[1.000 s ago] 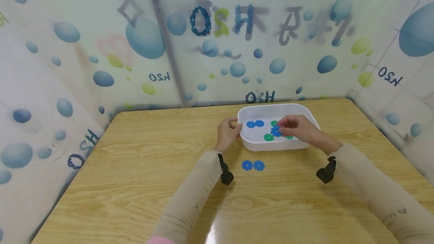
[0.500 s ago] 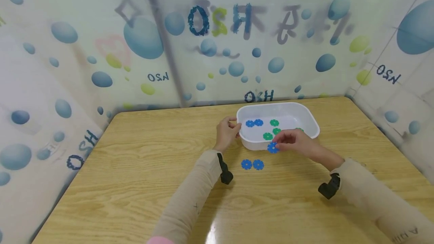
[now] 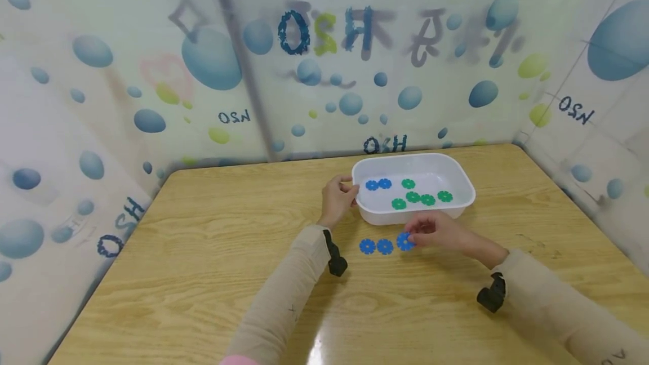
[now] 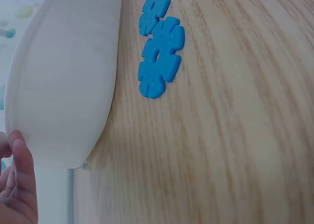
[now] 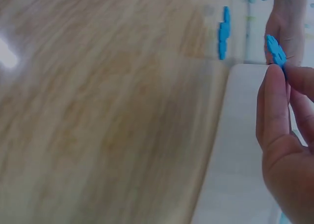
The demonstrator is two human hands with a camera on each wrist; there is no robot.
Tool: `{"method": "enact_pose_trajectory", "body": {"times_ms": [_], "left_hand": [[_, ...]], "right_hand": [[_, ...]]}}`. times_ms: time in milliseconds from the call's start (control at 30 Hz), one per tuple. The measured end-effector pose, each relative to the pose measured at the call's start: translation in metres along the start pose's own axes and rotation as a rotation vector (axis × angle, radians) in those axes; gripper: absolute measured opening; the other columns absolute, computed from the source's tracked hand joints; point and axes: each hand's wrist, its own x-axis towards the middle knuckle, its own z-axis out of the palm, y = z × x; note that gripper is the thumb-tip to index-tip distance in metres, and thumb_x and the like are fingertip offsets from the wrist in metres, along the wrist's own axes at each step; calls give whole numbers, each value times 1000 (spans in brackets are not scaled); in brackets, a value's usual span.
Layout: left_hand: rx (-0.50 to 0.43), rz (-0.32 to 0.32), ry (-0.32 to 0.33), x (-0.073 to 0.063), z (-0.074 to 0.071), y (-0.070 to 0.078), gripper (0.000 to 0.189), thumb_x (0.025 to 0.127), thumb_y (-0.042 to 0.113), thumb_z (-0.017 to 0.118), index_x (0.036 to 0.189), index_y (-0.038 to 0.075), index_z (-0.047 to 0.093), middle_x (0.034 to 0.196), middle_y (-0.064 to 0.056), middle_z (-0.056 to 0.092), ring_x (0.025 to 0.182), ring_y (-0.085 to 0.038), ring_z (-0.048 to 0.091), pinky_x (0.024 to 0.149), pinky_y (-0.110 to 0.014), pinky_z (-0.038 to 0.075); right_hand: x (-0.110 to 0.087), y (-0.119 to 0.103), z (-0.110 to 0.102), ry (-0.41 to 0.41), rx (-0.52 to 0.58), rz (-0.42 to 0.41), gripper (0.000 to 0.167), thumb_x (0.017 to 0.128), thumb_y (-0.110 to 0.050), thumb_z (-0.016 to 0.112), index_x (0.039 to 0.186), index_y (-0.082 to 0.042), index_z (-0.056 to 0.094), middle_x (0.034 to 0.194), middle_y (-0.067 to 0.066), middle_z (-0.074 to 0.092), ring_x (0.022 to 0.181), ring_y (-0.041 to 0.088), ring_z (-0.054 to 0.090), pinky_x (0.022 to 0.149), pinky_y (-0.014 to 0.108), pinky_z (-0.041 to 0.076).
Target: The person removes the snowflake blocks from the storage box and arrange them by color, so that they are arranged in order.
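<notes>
My right hand (image 3: 437,231) pinches a blue snowflake-shaped plastic disc (image 3: 404,241) between thumb and fingers, in front of the white basin (image 3: 390,218). In the right wrist view the held disc (image 5: 276,51) stands on edge at the fingertips. To its left two more blue discs, one (image 3: 367,246) beside the other (image 3: 385,246), lie flat on the table in a row. My left hand (image 3: 337,200) grips the left rim of the basin; its thumb shows against the wall in the left wrist view. Inside the basin are two blue discs (image 3: 378,184) and several green discs (image 3: 427,200).
The wood-grain table (image 3: 228,241) reaches back to a wall hung with a bubble-print sheet (image 3: 324,89). The basin stands near the table's back edge, right of the middle. Black wrist cameras (image 3: 490,294) sit on both sleeves.
My right hand has lifted the blue disc out of the basin and carried it toward me, over the front rim, to the right end of the row. The left hand stays at the rim.
</notes>
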Motion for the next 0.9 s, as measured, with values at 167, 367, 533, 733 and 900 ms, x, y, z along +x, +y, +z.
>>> {"method": "enact_pose_trajectory", "body": {"times_ms": [167,367,533,733,900], "left_hand": [[0,-3,-1,0,-1,-1,29,83,9,60,109,-1,56,72,-10,58,59,-27,61,51,-26,52],[4,-7,-4,0,-1,0,29,83,9,60,110,-2,56,72,-9,58,56,-22,60,50,-25,52],[5,-2,-3,0,-1,1,29,83,9,60,110,-1,56,71,-9,57,58,-26,61,48,-23,50],[-3,1,-7,0,-2,0,30,83,9,60,110,-2,55,72,-9,58,59,-27,61,52,-29,53],[-14,2,-12,-1,-2,1,30,83,8,60,110,-2,55,73,-10,58,59,-27,61,53,-30,53]], "right_hand": [[2,13,4,11,-39,2,17,85,-7,58,97,5,59,91,10,60,76,12,56,66,24,51],[6,22,8,30,-78,67,16,84,-5,59,96,5,60,93,11,59,77,14,55,66,23,50],[7,19,9,47,-108,105,15,83,-4,59,95,5,60,90,9,59,75,16,55,64,24,51],[10,13,12,115,-157,153,14,82,-2,60,92,6,61,82,8,60,68,13,58,60,24,52],[14,11,13,150,-181,234,14,82,-3,60,92,6,62,78,7,61,64,14,59,57,26,53]]}}
